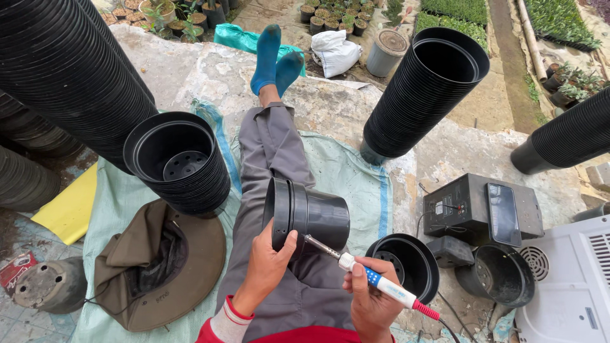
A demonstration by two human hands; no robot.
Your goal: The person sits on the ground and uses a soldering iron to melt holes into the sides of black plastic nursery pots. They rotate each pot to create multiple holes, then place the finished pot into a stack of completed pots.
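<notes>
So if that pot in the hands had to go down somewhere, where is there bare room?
The pale tarp lies bare between the outstretched leg and the leaning pot stack. Bare concrete shows right of that stack, above the black box. It is crowded by the left hand: hat and short pot stack. By the right hand sit loose pots.

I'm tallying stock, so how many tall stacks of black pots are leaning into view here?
4, perhaps more out of frame: one huge stack upper left, a second below it at the left edge, one at centre right, one at the far right.
</notes>
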